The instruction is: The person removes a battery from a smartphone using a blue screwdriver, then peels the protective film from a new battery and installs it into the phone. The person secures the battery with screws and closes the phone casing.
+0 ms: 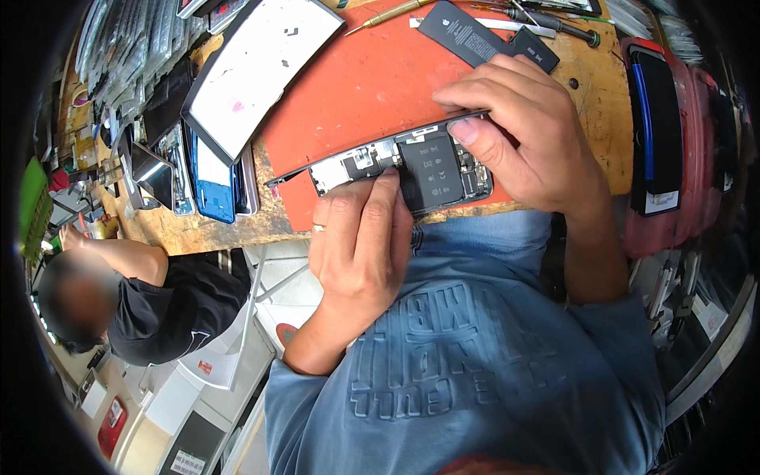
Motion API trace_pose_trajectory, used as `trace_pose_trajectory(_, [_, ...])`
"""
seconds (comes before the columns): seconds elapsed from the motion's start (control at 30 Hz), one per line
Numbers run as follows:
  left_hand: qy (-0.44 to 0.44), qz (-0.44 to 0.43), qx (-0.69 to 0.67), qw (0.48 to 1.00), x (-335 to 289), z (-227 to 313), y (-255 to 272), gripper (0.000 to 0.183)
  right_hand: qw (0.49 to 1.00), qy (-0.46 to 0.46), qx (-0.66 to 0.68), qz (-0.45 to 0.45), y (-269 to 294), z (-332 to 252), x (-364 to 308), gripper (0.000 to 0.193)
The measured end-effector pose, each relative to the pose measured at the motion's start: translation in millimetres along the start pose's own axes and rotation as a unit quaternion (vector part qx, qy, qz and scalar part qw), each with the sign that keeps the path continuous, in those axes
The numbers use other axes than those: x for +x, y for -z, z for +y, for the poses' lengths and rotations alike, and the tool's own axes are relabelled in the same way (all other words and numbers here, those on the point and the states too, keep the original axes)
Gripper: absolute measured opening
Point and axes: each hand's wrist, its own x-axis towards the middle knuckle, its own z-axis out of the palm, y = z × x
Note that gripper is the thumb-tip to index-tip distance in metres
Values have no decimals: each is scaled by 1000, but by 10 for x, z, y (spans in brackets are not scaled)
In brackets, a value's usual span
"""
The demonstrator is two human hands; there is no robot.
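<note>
An opened smartphone (431,170) lies near the front edge of the bench, its black battery and circuit parts showing. Its screen panel (380,141) stands tilted up along the far long side, seen almost edge-on. My right hand (526,131) grips the right end of that panel, thumb on the near face and fingers behind. My left hand (360,229) is closed at the phone's near side, with a fingertip pressed on the inside just left of the battery. The left thumb is hidden. Beyond my right hand lies a loose black phone battery (459,36) on the red mat.
The red mat (348,95) covers the wooden bench (178,237). A white-faced panel (261,71) and several phones (212,186) lie left. Screwdrivers (554,24) lie at the back, a reddish plastic case (697,150) at right. Another person (158,293) sits at left.
</note>
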Motion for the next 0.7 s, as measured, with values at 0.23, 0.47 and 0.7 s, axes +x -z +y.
trace_pose_trajectory(0.23, [-34, -40, 38, 998, 68, -2, -2, 38, 1000, 5, 2, 5, -1, 13, -3, 21])
trace_pose_trajectory(0.47, [-66, -41, 46, 996, 63, -65, 4, 38, 1000, 4, 10, 12, -18, 15, -16, 22])
trace_pose_trajectory(0.7, [-121, -55, 64, 989, 117, -127, 40, 35, 1000, -2, 4, 6, -9, 1, -18, 22])
